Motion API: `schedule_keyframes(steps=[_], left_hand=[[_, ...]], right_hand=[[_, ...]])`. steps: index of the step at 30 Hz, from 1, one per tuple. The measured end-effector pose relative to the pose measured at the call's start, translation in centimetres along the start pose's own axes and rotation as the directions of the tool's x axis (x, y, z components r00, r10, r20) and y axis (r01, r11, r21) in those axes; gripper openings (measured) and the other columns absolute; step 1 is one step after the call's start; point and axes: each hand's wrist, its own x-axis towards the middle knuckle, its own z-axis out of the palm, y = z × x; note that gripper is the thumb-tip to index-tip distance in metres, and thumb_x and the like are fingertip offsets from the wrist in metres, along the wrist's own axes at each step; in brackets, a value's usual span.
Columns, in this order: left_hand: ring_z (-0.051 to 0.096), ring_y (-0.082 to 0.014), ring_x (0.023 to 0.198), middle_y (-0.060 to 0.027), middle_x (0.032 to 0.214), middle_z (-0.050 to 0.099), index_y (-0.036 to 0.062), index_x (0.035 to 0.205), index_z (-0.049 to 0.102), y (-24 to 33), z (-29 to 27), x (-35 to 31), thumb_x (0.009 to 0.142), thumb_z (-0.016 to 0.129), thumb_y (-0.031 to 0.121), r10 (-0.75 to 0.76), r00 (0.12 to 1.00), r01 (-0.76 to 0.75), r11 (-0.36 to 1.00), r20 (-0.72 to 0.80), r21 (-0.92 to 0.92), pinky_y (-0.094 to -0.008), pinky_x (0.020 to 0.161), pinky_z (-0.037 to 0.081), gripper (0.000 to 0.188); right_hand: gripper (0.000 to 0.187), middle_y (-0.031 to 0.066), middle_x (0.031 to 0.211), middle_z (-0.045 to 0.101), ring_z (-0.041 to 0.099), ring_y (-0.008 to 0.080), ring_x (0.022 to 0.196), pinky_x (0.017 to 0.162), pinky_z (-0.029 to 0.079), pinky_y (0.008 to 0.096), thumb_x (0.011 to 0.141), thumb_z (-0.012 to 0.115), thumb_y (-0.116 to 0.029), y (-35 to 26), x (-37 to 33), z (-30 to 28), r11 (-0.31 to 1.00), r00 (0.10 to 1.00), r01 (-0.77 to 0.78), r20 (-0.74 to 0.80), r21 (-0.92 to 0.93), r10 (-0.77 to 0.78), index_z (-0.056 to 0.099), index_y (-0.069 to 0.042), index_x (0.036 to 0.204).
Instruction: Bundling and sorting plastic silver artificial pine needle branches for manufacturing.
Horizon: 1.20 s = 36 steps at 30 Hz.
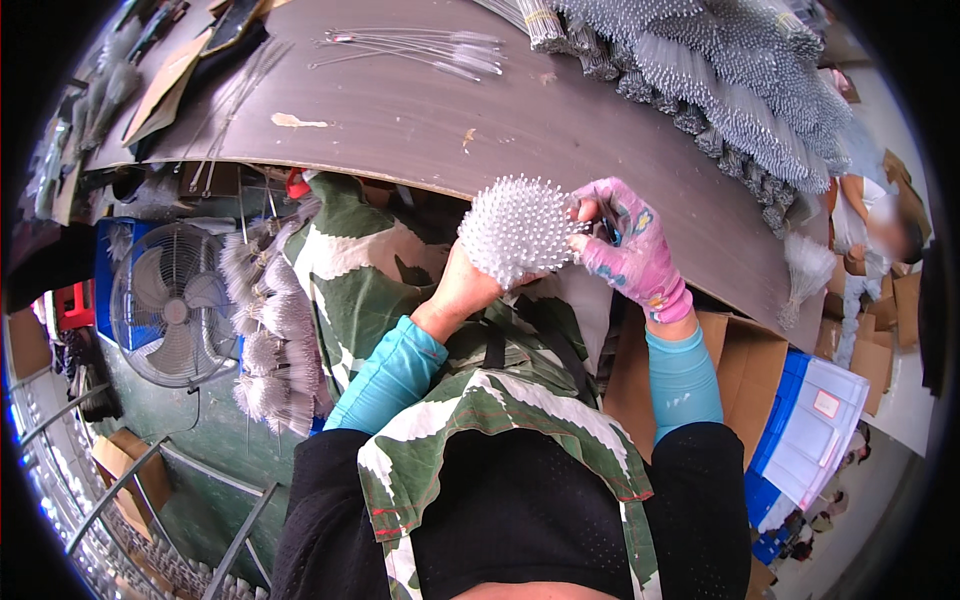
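Below the table edge, left hand [462, 290] fingers gripping spiky ball [515, 228] (spikes outward), right hand [630, 250] fingers pinching it.

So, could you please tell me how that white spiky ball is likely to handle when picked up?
The ball probably weighs little: the left hand carries it alone from beneath. Its thin spikes look bendable, so squeezing may flex them. Being round, it could roll if set on the table.

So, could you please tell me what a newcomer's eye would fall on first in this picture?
Probably the white spiky ball at the centre, held up by the bare left hand, with the right hand in a pink patterned glove pinching at its edge. Next, the heap of clear bristle bundles on the grey table at upper right, and the fan at left.
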Motion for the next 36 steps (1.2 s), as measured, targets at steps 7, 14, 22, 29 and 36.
schedule_keyframes(steps=[7,14,22,29,36], left_hand=[[0.056,-0.0149,0.100,-0.0051,0.109,0.062,0.0033,0.112,0.058,1.0,-0.8,-1.1,0.066,0.078,0.011,0.008,1.000,-0.007,0.996,0.011,-0.086,-0.0302,0.091,0.043,0.051],[0.057,-0.0110,0.097,-0.0046,0.105,0.064,0.0001,0.110,0.057,1.9,0.3,-2.4,0.059,0.084,0.012,-0.081,0.979,0.128,0.958,0.188,-0.255,-0.0285,0.090,0.044,0.059],[0.060,-0.0153,0.092,-0.0085,0.098,0.064,0.0026,0.110,0.055,1.4,1.2,-2.4,0.057,0.081,0.012,-0.091,0.981,0.127,0.968,0.172,-0.216,-0.0294,0.085,0.045,0.060],[0.056,-0.0133,0.099,-0.0079,0.107,0.061,0.0010,0.118,0.050,3.3,1.9,-2.1,0.057,0.082,0.009,-0.106,0.962,0.178,0.943,0.252,-0.282,-0.0296,0.090,0.043,0.069],[0.051,-0.0137,0.107,-0.0064,0.115,0.057,0.0004,0.125,0.045,2.7,3.7,-2.2,0.058,0.083,0.009,-0.117,0.902,0.280,0.891,0.415,-0.356,-0.0305,0.096,0.038,0.077]], right_hand=[[0.021,0.0033,0.094,0.056,0.051,0.0094,0.085,0.076,0.044,0.0233,0.078,0.061,0.000,-1.6,-1.3,-0.7,0.985,0.995,-0.070,0.087,0.160,0.057,0.054,0.000,0.098],[0.015,0.0039,0.089,0.063,0.057,0.0093,0.082,0.075,0.047,0.0229,0.085,0.060,-0.007,-2.7,-0.8,0.2,1.000,0.996,-0.023,-0.082,-0.012,0.022,0.061,0.002,0.097],[0.017,0.0042,0.086,0.064,0.056,0.0083,0.082,0.074,0.045,0.0242,0.082,0.062,-0.009,-3.6,-0.1,-0.6,0.936,0.985,-0.120,0.077,-0.330,0.153,0.063,0.003,0.094],[0.021,0.0095,0.084,0.066,0.058,0.0107,0.078,0.072,0.046,0.0268,0.082,0.061,-0.013,-5.3,0.7,-2.0,0.781,0.971,-0.061,0.145,-0.621,0.191,0.063,0.002,0.096],[0.020,0.0118,0.086,0.065,0.061,0.0169,0.081,0.073,0.046,0.0305,0.085,0.057,-0.015,-5.3,-0.7,-2.8,0.716,0.945,-0.076,0.179,-0.694,0.274,0.062,0.001,0.096]])
